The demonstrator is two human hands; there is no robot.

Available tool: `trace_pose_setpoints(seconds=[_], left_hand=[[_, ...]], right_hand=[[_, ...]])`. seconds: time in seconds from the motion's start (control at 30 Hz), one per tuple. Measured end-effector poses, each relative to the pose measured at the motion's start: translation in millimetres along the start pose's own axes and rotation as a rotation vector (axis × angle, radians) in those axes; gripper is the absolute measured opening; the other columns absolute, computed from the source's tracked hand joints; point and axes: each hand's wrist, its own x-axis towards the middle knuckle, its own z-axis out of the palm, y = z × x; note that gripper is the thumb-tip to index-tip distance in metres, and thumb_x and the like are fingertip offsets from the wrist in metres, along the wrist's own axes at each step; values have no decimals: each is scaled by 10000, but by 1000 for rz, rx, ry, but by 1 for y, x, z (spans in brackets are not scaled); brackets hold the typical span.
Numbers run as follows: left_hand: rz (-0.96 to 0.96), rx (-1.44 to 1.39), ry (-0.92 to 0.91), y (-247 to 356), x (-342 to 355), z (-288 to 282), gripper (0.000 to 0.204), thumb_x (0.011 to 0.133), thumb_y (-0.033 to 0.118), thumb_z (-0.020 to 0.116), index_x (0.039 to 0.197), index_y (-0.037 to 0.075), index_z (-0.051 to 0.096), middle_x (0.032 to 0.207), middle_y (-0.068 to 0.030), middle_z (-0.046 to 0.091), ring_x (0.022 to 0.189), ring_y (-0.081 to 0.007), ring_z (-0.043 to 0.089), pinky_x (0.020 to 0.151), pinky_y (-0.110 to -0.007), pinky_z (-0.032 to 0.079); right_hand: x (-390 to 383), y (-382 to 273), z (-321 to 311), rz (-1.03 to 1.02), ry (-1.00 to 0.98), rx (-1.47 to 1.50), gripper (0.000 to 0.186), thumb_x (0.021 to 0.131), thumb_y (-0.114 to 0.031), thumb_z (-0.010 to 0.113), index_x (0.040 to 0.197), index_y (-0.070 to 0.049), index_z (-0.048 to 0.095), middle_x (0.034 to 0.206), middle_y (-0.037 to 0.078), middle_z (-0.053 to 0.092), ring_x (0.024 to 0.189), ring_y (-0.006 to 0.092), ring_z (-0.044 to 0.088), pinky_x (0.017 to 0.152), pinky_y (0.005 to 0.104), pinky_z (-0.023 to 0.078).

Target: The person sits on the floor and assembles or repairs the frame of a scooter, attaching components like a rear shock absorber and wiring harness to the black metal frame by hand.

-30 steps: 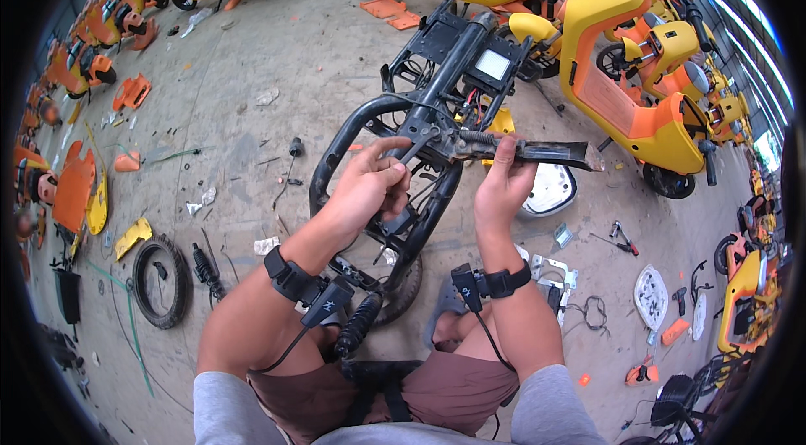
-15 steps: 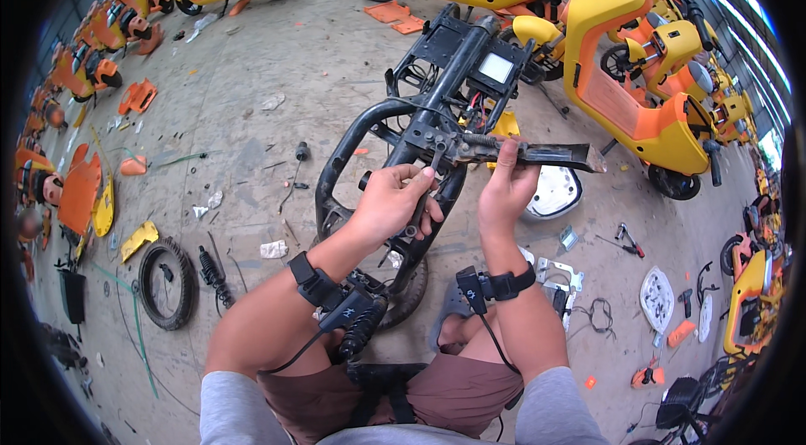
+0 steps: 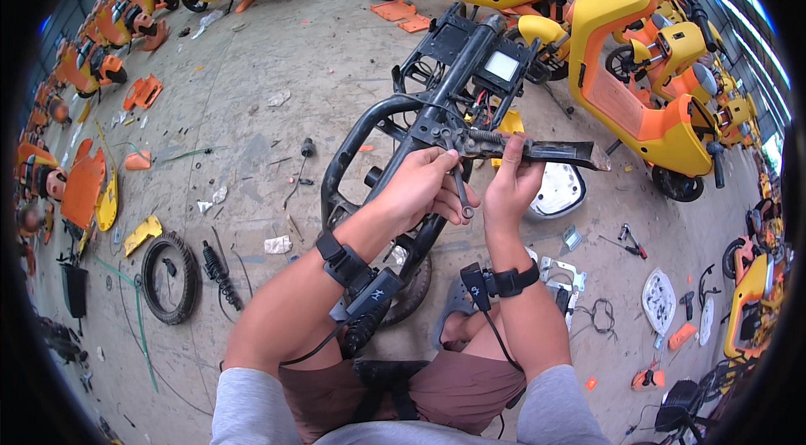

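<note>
A black scooter frame (image 3: 339, 161) lies on the floor before me. In my left hand (image 3: 422, 182) is a combination wrench (image 3: 461, 191), pinched between thumb and fingers; its ring end points toward me and its upper end sits at the kickstand's pivot bracket (image 3: 428, 133). My right hand (image 3: 511, 186) grips the kickstand (image 3: 567, 153), thumb on top, its flat foot sticking out to the right. A coil spring (image 3: 484, 135) runs along the kickstand near the bracket. Whether the wrench's jaw is seated on a bolt cannot be made out.
Yellow-orange scooters (image 3: 625, 84) stand at right and behind the frame. A tyre (image 3: 170, 277) and a shock absorber (image 3: 218, 273) lie at left. Right of my arm are a white panel (image 3: 557, 191), a metal bracket (image 3: 564, 274), red-handled pliers (image 3: 634, 243) and a light cover (image 3: 658, 301).
My left hand has swung right with the wrench, whose ring end now points down and to the right instead of down and to the left. My right hand still grips the kickstand.
</note>
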Motion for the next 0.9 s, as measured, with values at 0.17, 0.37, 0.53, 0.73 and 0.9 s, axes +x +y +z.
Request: trace_pose_setpoints(seconds=[0.17, 0.37, 0.53, 0.73, 0.9], left_hand=[[-34, 96, 1, 9, -2, -11, 234, 1015, 231, 422, 943, 21, 498, 587, -142, 600, 470, -269, 611, 451, -345, 508], [-65, 546, -12, 28, -4, -50, 316, 1019, 299, 491, 880, 34, 593, 571, -2, 487, 452, -111, 480, 441, -239, 388], [400, 1209, 277, 32, 7, -68, 312, 977, 280, 568, 930, -6, 681, 666, -78, 569, 628, -156, 520, 611, -348, 443], [832, 1279, 509, 30, 23, -88, 267, 985, 224, 550, 983, -27, 643, 664, -140, 567, 651, -193, 556, 635, -375, 456], [509, 630, 317, 32, -2, -65, 285, 1027, 224, 481, 930, -30, 565, 629, -56, 579, 520, -130, 592, 480, -269, 452]], right_hand=[[0, 1, -3, -10, 14, 5, 304, 995, -251, 571, 1111, 20, 496, 1040, 116, 634, 975, 165, 582, 927, 303, 428], [1, 8, -4, -1, 26, -27, 315, 989, -267, 582, 1118, 9, 503, 1042, 95, 588, 968, 165, 547, 918, 306, 417], [6, 14, -6, -35, -6, -72, 297, 989, -260, 577, 1105, 5, 507, 1024, 93, 574, 945, 178, 545, 900, 316, 422], [11, 11, -4, -19, -14, -33, 299, 984, -254, 587, 1081, 21, 520, 1009, 105, 586, 932, 182, 549, 886, 318, 424], [6, 16, -6, -22, -4, -29, 299, 971, -266, 609, 1063, 10, 539, 1015, 99, 588, 929, 179, 547, 884, 318, 422]])
